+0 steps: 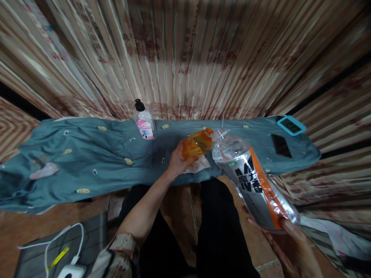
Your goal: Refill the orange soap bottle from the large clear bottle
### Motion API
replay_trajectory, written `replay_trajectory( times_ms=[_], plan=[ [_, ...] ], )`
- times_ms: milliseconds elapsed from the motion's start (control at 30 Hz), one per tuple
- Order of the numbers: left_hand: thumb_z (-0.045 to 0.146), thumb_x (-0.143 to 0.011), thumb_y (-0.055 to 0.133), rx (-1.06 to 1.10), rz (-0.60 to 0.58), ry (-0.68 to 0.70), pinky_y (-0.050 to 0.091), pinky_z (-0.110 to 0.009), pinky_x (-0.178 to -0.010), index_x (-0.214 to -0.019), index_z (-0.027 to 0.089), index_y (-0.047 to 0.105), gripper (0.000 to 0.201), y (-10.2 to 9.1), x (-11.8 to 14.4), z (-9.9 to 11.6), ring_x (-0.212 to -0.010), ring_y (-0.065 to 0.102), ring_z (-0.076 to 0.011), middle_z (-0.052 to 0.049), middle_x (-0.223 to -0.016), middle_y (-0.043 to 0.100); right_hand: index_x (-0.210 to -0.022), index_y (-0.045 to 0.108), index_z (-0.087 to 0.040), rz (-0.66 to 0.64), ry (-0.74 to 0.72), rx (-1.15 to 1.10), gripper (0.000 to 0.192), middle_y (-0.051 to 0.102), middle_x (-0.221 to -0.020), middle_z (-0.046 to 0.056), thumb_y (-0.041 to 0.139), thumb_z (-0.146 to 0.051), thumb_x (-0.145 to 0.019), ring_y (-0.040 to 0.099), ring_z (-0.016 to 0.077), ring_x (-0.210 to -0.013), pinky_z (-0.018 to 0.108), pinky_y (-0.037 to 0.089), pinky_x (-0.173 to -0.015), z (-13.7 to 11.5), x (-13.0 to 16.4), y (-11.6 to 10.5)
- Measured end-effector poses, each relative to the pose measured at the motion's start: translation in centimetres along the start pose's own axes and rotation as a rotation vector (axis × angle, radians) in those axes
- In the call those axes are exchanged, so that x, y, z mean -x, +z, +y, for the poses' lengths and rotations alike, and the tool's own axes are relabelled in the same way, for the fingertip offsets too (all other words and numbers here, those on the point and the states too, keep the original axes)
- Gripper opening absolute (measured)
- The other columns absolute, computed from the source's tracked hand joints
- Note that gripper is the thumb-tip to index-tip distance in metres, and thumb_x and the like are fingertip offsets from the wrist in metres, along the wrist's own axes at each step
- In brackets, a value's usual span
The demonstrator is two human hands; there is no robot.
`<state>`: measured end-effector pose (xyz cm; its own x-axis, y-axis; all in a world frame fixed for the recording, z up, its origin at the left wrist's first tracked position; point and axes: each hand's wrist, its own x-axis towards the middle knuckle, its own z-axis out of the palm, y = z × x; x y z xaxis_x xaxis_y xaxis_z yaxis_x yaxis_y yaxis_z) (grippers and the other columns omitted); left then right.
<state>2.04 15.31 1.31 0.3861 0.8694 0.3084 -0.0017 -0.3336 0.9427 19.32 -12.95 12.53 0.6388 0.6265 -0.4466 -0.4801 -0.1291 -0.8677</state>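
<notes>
My left hand (pixel 177 160) grips a small clear bottle of orange liquid (pixel 197 144), tilted over the teal cloth-covered table (pixel 95 166). My right hand (pixel 285 237) holds the bottom of a large silver and orange refill pouch (pixel 253 181), tipped so its spout (pixel 219 134) meets the bottle's orange neck. A crumpled white tissue (pixel 199 165) lies on the cloth just under the bottle.
A clear pump bottle with a pink label and black cap (pixel 144 121) stands at the table's back. A black phone (pixel 281 145) and a blue-framed device (pixel 291 125) lie at the right end. A white charger with cable (pixel 69 266) sits on the floor lower left. Curtains hang behind.
</notes>
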Motion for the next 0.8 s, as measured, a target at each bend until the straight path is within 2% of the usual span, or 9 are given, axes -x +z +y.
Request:
replay_trajectory(
  times_ms=[100, 200, 300, 467, 667, 800],
  plan=[
    [0.04, -0.072, 0.088, 0.006, 0.0, -0.003, 0.051, -0.053, -0.113, -0.139, 0.021, 0.051, 0.079, -0.03, 0.0, 0.1, -0.124, 0.068, -0.0317, -0.012, -0.132, 0.071, -0.157, 0.045, -0.033, 0.004, -0.004, 0.005, 0.096, 0.081, -0.114, 0.007, 0.085, -0.053, -0.072, 0.078, 0.035, -0.099, 0.059, 0.058, -0.101, 0.06, -0.05, -0.14],
    [0.04, -0.071, 0.088, 0.018, -0.007, -0.016, 0.051, -0.053, -0.113, -0.138, 0.02, 0.052, 0.079, -0.04, 0.0, 0.24, -0.124, 0.068, -0.0324, -0.013, -0.133, 0.07, -0.154, 0.048, -0.035, -0.003, -0.005, 0.009, 0.089, 0.081, -0.117, 0.006, 0.083, -0.052, -0.074, 0.079, 0.0328, -0.096, 0.057, 0.06, -0.099, 0.09, -0.12, -0.27],
    [0.039, -0.071, 0.089, 0.007, -0.005, -0.026, 0.05, -0.054, -0.114, -0.139, 0.022, 0.052, 0.08, -0.02, 0.01, 0.28, -0.127, 0.066, -0.0327, -0.011, -0.133, 0.07, -0.149, 0.054, -0.037, -0.011, 0.007, 0.01, 0.084, 0.082, -0.111, 0.001, 0.083, -0.053, -0.072, 0.079, 0.0297, -0.092, 0.054, 0.061, -0.098, 0.07, -0.16, -0.37],
    [0.038, -0.071, 0.09, -0.002, 0.005, -0.025, 0.049, -0.055, -0.115, -0.141, 0.023, 0.051, 0.082, 0.05, 0.02, 0.17, -0.129, 0.065, -0.0334, -0.012, -0.134, 0.07, -0.148, 0.055, -0.038, -0.036, -0.001, 0.02, 0.079, 0.082, -0.113, 0.0, 0.082, -0.051, -0.075, 0.079, 0.029, -0.093, 0.057, 0.057, -0.103, 0.02, -0.15, -0.44],
    [0.039, -0.07, 0.09, 0.003, -0.001, -0.02, 0.052, -0.055, -0.112, -0.139, 0.023, 0.053, 0.08, 0.04, -0.03, 0.23, -0.124, 0.067, -0.0332, -0.01, -0.132, 0.071, -0.154, 0.048, -0.036, -0.015, -0.012, 0.026, 0.086, 0.082, -0.113, 0.005, 0.08, -0.052, -0.076, 0.078, 0.0356, -0.098, 0.063, 0.055, -0.103, -0.02, -0.02, -0.12],
    [0.038, -0.07, 0.09, 0.008, 0.0, -0.023, 0.052, -0.054, -0.112, -0.139, 0.024, 0.053, 0.079, 0.16, -0.07, 0.24, -0.124, 0.068, -0.0325, -0.009, -0.131, 0.071, -0.155, 0.047, -0.032, 0.009, 0.0, -0.001, 0.091, 0.082, -0.109, 0.006, 0.083, -0.052, -0.074, 0.079, 0.0355, -0.093, 0.063, 0.055, -0.104, -0.1, 0.06, 0.11]
  ],
)
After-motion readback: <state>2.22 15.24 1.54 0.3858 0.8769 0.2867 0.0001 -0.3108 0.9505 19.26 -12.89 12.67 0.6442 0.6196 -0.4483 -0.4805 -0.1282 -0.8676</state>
